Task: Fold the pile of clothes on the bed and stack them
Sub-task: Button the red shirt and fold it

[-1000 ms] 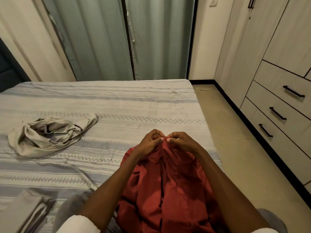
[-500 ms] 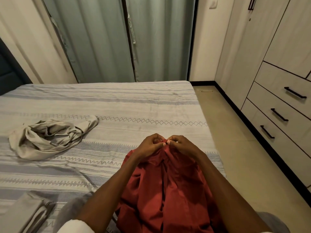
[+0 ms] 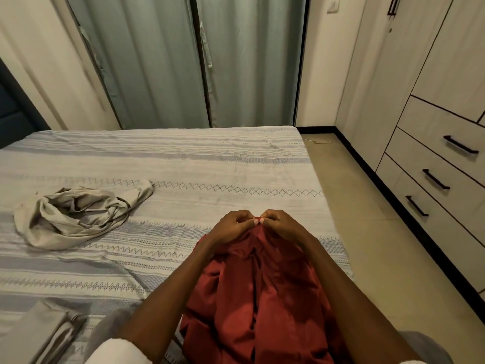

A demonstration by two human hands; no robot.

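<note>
A dark red garment (image 3: pixel 259 298) hangs between my forearms over the near right part of the bed (image 3: pixel 210 166). My left hand (image 3: pixel 233 225) and my right hand (image 3: pixel 282 224) meet at its top edge, fingertips together, each pinching the red cloth. A crumpled beige garment (image 3: pixel 76 216) lies loose on the bed's left side, apart from my hands. A folded grey-beige piece (image 3: pixel 31 334) sits at the near left corner, partly cut off by the frame.
The bed's striped cover reaches to curtains (image 3: pixel 183 61) at the far side. A strip of tan floor (image 3: pixel 367 232) runs along the bed's right edge. A wardrobe with drawers (image 3: pixel 441 166) lines the right wall.
My hands stay joined at the top of the red garment and have barely shifted. The beige garment has not moved.
</note>
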